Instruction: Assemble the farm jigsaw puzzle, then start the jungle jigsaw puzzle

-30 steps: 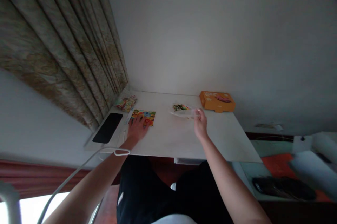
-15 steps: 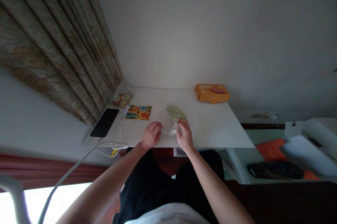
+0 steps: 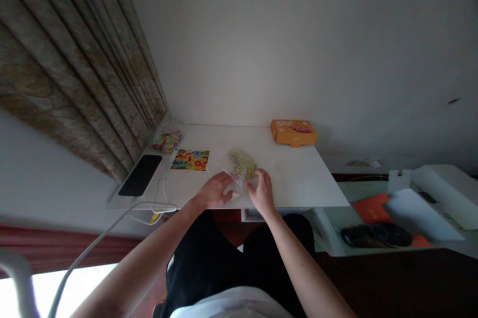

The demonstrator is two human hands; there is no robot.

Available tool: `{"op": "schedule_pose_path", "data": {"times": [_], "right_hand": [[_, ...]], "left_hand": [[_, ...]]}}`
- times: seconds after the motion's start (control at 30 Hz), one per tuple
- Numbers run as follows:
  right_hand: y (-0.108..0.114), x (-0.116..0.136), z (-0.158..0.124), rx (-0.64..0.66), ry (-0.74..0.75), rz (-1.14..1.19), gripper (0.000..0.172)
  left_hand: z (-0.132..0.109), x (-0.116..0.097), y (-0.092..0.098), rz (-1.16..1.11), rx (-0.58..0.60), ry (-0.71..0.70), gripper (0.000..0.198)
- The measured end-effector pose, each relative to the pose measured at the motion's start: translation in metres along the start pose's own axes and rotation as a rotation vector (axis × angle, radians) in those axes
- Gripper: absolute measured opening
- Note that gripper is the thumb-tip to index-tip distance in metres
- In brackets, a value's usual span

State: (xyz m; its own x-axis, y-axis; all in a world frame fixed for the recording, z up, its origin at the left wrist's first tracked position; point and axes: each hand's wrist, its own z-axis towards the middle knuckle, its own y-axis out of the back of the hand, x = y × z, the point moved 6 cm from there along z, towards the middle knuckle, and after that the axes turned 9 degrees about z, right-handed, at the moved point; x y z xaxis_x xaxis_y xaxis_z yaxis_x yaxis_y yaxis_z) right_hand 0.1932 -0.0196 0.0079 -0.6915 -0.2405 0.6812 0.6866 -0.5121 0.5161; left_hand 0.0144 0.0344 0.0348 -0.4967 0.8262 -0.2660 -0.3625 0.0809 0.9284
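Reaching over the near edge of the white bench, the left hand lies curled against the gathered end of a clear plastic bag, while the right hand sits just beside it, fingers bent toward the bag. Neither hand is spread wide, but the crumpled plastic hides whether either one is actually pinching it. The bag lies on the bench between them, its pale green, lumpy contents hard to make out. Farther along stand a colourful animal-print card, a small printed packet, a black phone and an orange box.
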Motion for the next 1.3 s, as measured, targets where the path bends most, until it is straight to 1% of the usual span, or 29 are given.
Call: {"op": "schedule_pose_path", "data": {"times": [0.07, 0.1, 0.13, 0.17, 0.2, 0.27, 0.3, 0.33, 0.4, 0.5, 0.6, 0.7, 0.77, 0.83, 0.93, 1.0, 1.07, 1.17, 1.23, 1.3], "right_hand": [[-0.002, -0.014, 0.004, 0.011, -0.060, -0.048, 0.049], [-0.004, -0.020, 0.005, 0.031, -0.087, -0.069, 0.051], [-0.006, -0.025, 0.006, 0.051, -0.108, -0.084, 0.052], [-0.008, -0.029, 0.007, 0.064, -0.124, -0.089, 0.051], [-0.008, -0.031, 0.008, 0.066, -0.134, -0.087, 0.050], [-0.007, -0.035, 0.007, 0.045, -0.139, -0.055, 0.047], [-0.006, -0.037, 0.007, 0.024, -0.137, -0.027, 0.047], [-0.004, -0.040, 0.006, -0.004, -0.137, 0.008, 0.047], [0.001, -0.046, 0.004, -0.083, -0.158, 0.099, 0.049], [0.008, -0.061, 0.000, -0.208, -0.255, 0.270, 0.052], [0.010, -0.071, -0.004, -0.285, -0.350, 0.467, 0.053], [0.013, -0.073, -0.005, -0.329, -0.420, 0.620, 0.056], [0.015, -0.073, -0.005, -0.324, -0.482, 0.706, 0.057], [0.016, -0.074, -0.004, -0.278, -0.534, 0.813, 0.061], [0.019, -0.073, 0.000, -0.211, -0.556, 0.967, 0.075], [0.023, -0.072, 0.003, -0.188, -0.547, 1.013, 0.077], [0.025, -0.069, 0.004, -0.137, -0.540, 1.001, 0.069], [0.023, -0.064, 0.004, -0.045, -0.573, 0.950, 0.055], [0.022, -0.064, 0.003, -0.041, -0.613, 0.949, 0.051], [0.022, -0.067, 0.001, -0.090, -0.652, 0.952, 0.051]], "left_hand": [[-0.003, -0.008, -0.001, 0.040, 0.068, -0.042, 0.071], [-0.004, -0.011, -0.002, 0.069, 0.091, -0.050, 0.080], [-0.004, -0.014, -0.004, 0.099, 0.107, -0.053, 0.084], [-0.003, -0.016, -0.005, 0.125, 0.113, -0.050, 0.080], [-0.001, -0.017, -0.006, 0.144, 0.110, -0.039, 0.068], [0.004, -0.016, -0.006, 0.147, 0.094, 0.004, 0.038], [0.009, -0.014, -0.005, 0.129, 0.080, 0.036, 0.029], [0.013, -0.011, -0.002, 0.096, 0.061, 0.074, 0.027], [0.025, -0.006, 0.007, -0.022, 0.023, 0.157, 0.027], [0.049, -0.002, 0.028, -0.304, -0.038, 0.251, 0.026], [0.076, -0.006, 0.048, -0.651, -0.109, 0.319, 0.030], [0.098, -0.013, 0.056, -0.980, -0.141, 0.431, 0.035], [0.107, -0.017, 0.057, -1.142, -0.152, 0.514, 0.038], [0.113, -0.020, 0.056, -1.280, -0.134, 0.583, 0.039], [0.119, -0.023, 0.052, -1.503, -0.026, 0.632, 0.035], [0.122, -0.024, 0.050, -1.647, 0.051, 0.626, 0.033], [0.123, -0.027, 0.049, -1.763, 0.098, 0.600, 0.034], [0.122, -0.032, 0.043, -1.868, 0.119, 0.580, 0.037], [0.121, -0.035, 0.036, -1.886, 0.125, 0.575, 0.040], [0.118, -0.033, 0.030, -1.869, 0.109, 0.578, 0.041]]}}
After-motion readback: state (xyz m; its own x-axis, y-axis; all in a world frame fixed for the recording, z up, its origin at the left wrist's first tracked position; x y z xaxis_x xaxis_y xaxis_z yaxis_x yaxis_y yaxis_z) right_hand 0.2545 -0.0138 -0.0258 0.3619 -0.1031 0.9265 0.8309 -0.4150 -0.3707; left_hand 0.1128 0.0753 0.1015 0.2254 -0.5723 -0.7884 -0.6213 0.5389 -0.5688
